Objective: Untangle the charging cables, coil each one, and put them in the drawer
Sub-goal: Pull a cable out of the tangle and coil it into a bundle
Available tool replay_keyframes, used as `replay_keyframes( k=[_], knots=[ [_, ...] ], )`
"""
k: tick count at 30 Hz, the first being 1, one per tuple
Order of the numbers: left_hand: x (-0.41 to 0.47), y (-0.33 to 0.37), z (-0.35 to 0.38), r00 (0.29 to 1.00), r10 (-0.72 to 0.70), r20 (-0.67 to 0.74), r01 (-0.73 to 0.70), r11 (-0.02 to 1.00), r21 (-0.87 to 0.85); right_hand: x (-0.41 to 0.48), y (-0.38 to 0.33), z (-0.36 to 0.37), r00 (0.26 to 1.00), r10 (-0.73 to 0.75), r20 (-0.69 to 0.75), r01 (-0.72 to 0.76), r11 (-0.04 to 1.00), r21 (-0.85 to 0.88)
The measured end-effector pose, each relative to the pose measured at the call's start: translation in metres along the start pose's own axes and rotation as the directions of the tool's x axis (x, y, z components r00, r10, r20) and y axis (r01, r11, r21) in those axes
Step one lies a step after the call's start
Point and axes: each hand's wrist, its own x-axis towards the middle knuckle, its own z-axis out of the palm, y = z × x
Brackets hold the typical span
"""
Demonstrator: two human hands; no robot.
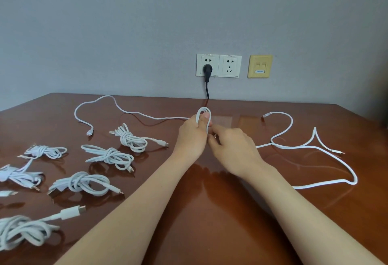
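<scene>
Counter [327,122]: glossy red-brown wood, its far edge against a grey wall.
Near-left corner: a large white cable bundle [21,231], one thick connector pointing right.
Left edge: a flat bundle [16,175], partly cut off by the frame, with a small bundle [45,151] just behind it.
Left-middle: three knotted bundles in a diagonal row, the nearest [84,183] closest to the front edge, the middle one [109,156] behind it, and the farthest [131,139] nearer the wall.
Far-left stretch: the tail [75,114] of the held cable snakes along the far edge. Its connector lies just behind the farthest bundle, and the other end runs right into the left grip.
Left grip [192,136]: clenched around the held cable [197,117], fingers curled, with a small upright loop standing above the thumb.
Black plug [207,69]: seated in the left of two white wall sockets [230,65], its cord dropping behind the far edge.
Right grip [233,151]: touching the left grip, fingertips pinching the same cable at the foot of the loop.
Yellow wall plate [260,66]: just right of the sockets.
Right half: loose white cable [354,177] sprawls in wide curves from beside the right grip toward the right edge, with connectors near the far edge and at the right. I cannot tell whether it is one cable or two.
</scene>
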Motion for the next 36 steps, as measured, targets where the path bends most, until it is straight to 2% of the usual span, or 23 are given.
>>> replay_keyframes(
  k=[9,19,23,28,31,33,34,35,36],
  knots=[
    [-0.001,-0.007,0.000,0.995,0.078,0.059,-0.086,0.982,0.168,-0.001,-0.002,-0.002,0.998,0.046,0.048,-0.046,0.999,0.005],
    [-0.005,-0.008,-0.002,0.984,0.160,0.073,-0.176,0.874,0.453,-0.002,0.001,0.001,0.995,0.030,0.095,-0.025,0.998,-0.055],
    [-0.004,-0.010,-0.002,0.987,0.148,0.070,-0.163,0.859,0.486,-0.002,0.002,0.003,0.993,0.026,0.113,-0.023,0.999,-0.033],
    [0.000,-0.010,-0.003,0.988,0.152,0.015,-0.144,0.894,0.425,-0.002,0.000,0.004,0.994,-0.013,0.109,0.013,1.000,0.001],
    [0.000,-0.009,-0.003,0.995,0.097,0.014,-0.096,0.940,0.329,-0.002,0.001,0.004,0.993,-0.027,0.116,0.025,1.000,0.019],
    [0.002,-0.009,-0.003,1.000,0.005,-0.006,-0.004,0.987,0.160,-0.002,0.002,0.004,0.992,-0.024,0.123,0.023,1.000,0.004],
    [0.005,-0.009,-0.003,0.997,-0.073,-0.012,0.073,0.997,0.011,-0.002,0.003,0.004,0.991,-0.020,0.129,0.020,1.000,0.002],
    [0.007,-0.009,-0.004,0.985,-0.172,0.002,0.170,0.970,-0.172,-0.002,0.003,0.004,0.990,-0.017,0.137,0.016,1.000,0.005],
    [0.008,-0.007,-0.005,0.966,-0.258,0.028,0.250,0.898,-0.361,-0.002,0.003,0.003,0.989,-0.014,0.145,0.012,1.000,0.010]
  ],
)
